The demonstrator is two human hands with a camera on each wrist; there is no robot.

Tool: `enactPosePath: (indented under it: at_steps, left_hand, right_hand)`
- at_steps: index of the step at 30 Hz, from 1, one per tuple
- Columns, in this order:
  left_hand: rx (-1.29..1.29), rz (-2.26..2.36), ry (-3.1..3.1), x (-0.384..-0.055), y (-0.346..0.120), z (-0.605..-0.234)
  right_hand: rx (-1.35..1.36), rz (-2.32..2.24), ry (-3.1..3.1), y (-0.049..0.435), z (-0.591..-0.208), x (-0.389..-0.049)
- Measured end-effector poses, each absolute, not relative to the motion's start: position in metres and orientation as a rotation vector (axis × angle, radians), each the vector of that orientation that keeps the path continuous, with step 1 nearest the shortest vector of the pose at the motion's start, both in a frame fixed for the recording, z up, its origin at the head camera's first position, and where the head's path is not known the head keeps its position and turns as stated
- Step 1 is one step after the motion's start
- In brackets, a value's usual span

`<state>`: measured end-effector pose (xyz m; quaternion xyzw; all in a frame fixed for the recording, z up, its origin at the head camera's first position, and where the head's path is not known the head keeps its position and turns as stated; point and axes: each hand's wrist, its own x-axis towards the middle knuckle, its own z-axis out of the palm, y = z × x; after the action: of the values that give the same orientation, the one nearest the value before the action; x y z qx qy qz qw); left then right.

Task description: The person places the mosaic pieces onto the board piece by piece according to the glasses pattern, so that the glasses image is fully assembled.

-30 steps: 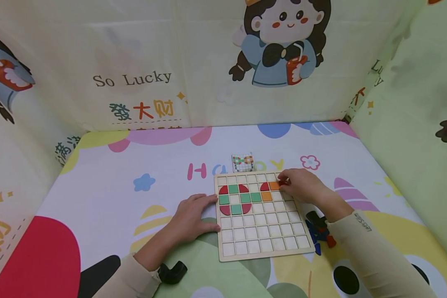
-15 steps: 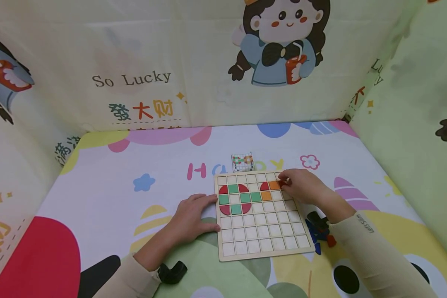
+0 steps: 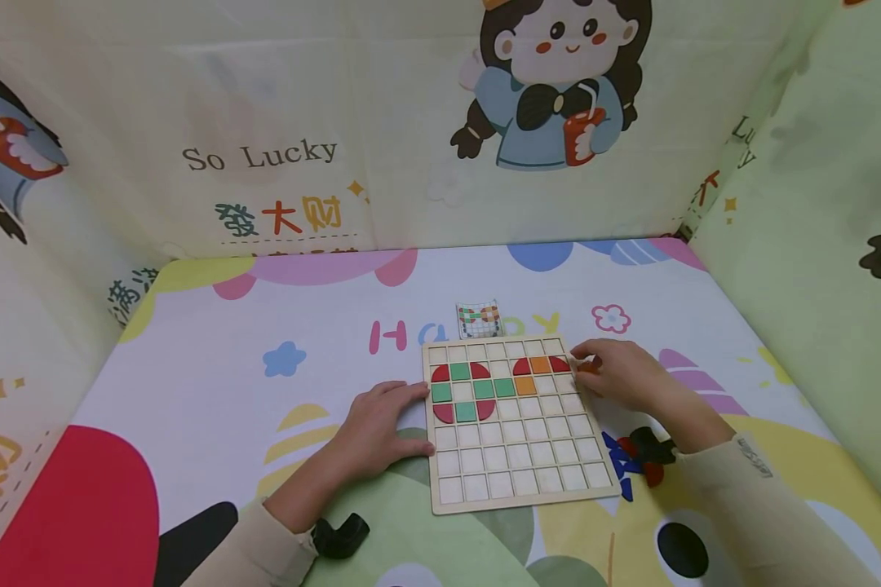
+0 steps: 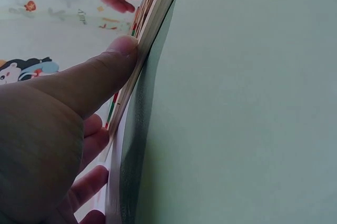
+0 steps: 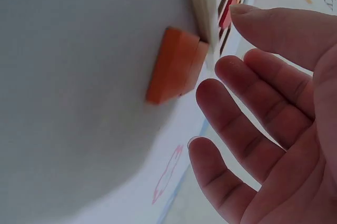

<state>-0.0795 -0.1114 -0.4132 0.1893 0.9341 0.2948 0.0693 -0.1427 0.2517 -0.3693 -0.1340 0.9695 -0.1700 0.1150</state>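
Note:
A wooden grid board (image 3: 521, 492) lies on the table with red quarter-round, green square and orange square tiles in its upper cells. A red quarter-round tile (image 3: 559, 364) sits in the last cell of the second row. My left hand (image 3: 382, 428) rests at the board's left edge, its thumb (image 4: 118, 55) against the rim and its fingers spread. Beyond the right edge is my right hand (image 3: 620, 375), fingers loosely bent and nothing between them. Close to its fingertips, orange tiles (image 5: 176, 66) lie on the table against the board's side.
A small pattern card (image 3: 479, 319) with a coloured grid lies behind the board. Blue tiles (image 3: 622, 466) and red tiles (image 3: 653, 474) are heaped right of the board, near the right sleeve (image 3: 771, 497). A printed cloth wall (image 3: 411, 163) rises at the back.
My right hand has let go of the red quarter-round tile in the second row and moved right, off the board. The left hand has stayed at the left edge.

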Motion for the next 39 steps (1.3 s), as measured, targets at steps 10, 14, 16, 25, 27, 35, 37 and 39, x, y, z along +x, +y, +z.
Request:
enactPosePath:
  at_steps: [10, 14, 16, 25, 27, 35, 37, 39]
  left_hand:
    - [0.578, 0.892, 2.811, -0.079, -0.112, -0.413]
    - [0.575, 0.890, 2.812, -0.079, -0.112, -0.412]
    - [0.572, 0.890, 2.811, -0.079, -0.111, -0.412]
    - [0.550, 0.885, 2.805, -0.079, -0.110, -0.412]
    - [0.549, 0.885, 2.806, -0.079, -0.110, -0.412]
    - [0.552, 0.893, 2.803, -0.079, -0.111, -0.412]
    - [0.550, 0.892, 2.802, -0.079, -0.111, -0.412]
    - [0.547, 0.890, 2.802, -0.079, -0.111, -0.412]
  right_hand:
    - [-0.342, -0.483, 2.826, 0.267, -0.377, -0.132]
    - [-0.339, -0.494, 2.823, 0.270, -0.377, -0.130]
    - [-0.340, -0.494, 2.832, 0.271, -0.377, -0.129]
    - [-0.386, -0.458, 2.855, 0.269, -0.378, -0.135]
    - [-0.401, -0.446, 2.861, 0.268, -0.379, -0.136]
    - [-0.416, -0.448, 2.884, 0.268, -0.377, -0.135]
    - [-0.398, -0.452, 2.885, 0.268, -0.376, -0.136]
    - [-0.372, -0.445, 2.889, 0.268, -0.376, -0.138]
